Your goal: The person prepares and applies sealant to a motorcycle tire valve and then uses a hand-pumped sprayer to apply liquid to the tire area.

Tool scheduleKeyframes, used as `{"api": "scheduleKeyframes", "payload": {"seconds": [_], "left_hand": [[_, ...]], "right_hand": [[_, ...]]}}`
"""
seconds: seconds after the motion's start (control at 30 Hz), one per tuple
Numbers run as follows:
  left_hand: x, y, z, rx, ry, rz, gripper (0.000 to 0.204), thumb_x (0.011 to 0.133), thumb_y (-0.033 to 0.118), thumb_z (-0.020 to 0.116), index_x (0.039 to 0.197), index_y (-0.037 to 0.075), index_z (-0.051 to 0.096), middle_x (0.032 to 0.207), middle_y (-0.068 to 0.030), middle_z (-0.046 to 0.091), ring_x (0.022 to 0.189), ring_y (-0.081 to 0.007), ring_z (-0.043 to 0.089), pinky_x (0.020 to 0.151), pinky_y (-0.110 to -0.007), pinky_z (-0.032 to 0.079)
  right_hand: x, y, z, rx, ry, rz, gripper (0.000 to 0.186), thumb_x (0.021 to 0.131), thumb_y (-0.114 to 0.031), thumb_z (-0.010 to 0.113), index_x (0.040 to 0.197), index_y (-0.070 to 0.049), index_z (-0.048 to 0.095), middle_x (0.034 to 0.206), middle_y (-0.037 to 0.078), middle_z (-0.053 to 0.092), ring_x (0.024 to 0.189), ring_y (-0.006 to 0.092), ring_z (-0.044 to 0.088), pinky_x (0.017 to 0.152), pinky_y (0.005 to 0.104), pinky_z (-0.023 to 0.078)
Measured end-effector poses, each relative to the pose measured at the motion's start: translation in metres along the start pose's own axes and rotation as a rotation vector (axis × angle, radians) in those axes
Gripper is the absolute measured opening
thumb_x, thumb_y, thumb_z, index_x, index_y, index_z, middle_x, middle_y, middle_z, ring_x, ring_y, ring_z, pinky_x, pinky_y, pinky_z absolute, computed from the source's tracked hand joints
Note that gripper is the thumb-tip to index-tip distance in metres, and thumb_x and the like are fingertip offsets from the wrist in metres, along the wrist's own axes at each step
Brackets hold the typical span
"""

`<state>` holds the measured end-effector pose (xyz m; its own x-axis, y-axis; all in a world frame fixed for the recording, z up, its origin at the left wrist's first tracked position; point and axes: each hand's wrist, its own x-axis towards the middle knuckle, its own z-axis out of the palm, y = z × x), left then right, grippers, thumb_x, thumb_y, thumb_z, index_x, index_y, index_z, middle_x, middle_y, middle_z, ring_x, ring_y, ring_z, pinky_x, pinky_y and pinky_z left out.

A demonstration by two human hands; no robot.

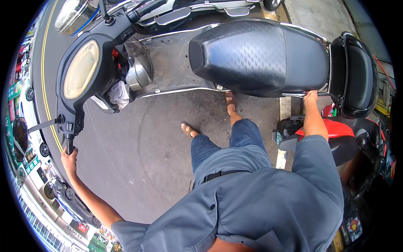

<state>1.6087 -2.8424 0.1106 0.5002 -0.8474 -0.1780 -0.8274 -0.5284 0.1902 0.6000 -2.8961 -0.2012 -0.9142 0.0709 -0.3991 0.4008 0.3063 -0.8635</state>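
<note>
A scooter stands across the upper part of the view, its front to the left. My left hand [69,159] is closed around the end of the scooter's near handlebar grip [70,143]. Stretched out to the right, my right hand [310,96] is closed at the side rail under the rear of the black seat [252,54]; its fingertips are partly hidden. Behind the seat sits a black top box [360,75]. The pale dashboard [82,69] lies between the handlebars. A whitish cloth [119,95] is tucked by the grey footboard [172,63].
A red and black scooter [331,130] stands close at my right. Another scooter [184,14] is parked beyond mine. My sandalled feet [230,103] are on the asphalt [168,164], one near the footboard. A mirror [20,138] sticks out left. Cars [73,201] and a road are further left.
</note>
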Motion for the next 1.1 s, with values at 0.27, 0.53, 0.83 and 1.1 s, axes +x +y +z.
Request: {"api": "scheduleKeyframes", "payload": {"seconds": [0.27,0.53,0.83,1.1], "left_hand": [[-0.008,0.009,0.000,0.075,-0.009,-0.085,0.023,0.070,0.024,0.066,0.077,0.002,0.062,0.054,-0.0026,0.052,0.049,-0.0125,0.051,0.050,-0.030,0.041],[-0.017,0.021,-0.022,0.176,0.020,-0.154,0.034,0.065,0.034,0.069,0.073,0.002,0.062,0.055,-0.0052,0.055,0.051,-0.0159,0.054,0.053,-0.032,0.041],[-0.183,0.100,0.084,-0.543,0.009,-0.104,0.021,0.075,0.018,0.070,0.076,0.006,0.053,0.059,0.0005,0.051,0.053,-0.0081,0.046,0.051,-0.025,0.038],[-0.202,0.105,0.097,-0.532,0.132,-0.133,0.022,0.076,0.019,0.069,0.073,0.006,0.052,0.057,0.0007,0.049,0.049,-0.0083,0.044,0.049,-0.026,0.036]], "right_hand": [[0.042,-0.012,-0.008,0.028,-0.164,0.021,0.025,0.092,-0.030,0.054,0.080,-0.010,0.046,0.061,0.006,0.048,0.045,0.0165,0.039,0.040,0.0319,0.039],[0.005,-0.025,0.014,0.106,-0.253,0.030,0.033,0.096,-0.040,0.042,0.102,-0.009,0.051,0.085,0.008,0.053,0.067,0.0207,0.046,0.058,0.0369,0.045],[0.000,-0.047,0.025,0.052,-0.476,-0.019,0.082,0.075,-0.054,0.072,0.122,0.007,0.044,0.113,0.018,0.050,0.096,0.0336,0.053,0.084,0.0529,0.048],[-0.007,-0.039,0.022,-0.217,-0.453,0.013,0.093,0.076,-0.053,0.070,0.131,0.008,0.028,0.124,0.021,0.049,0.096,0.0362,0.060,0.077,0.0496,0.055]]}}
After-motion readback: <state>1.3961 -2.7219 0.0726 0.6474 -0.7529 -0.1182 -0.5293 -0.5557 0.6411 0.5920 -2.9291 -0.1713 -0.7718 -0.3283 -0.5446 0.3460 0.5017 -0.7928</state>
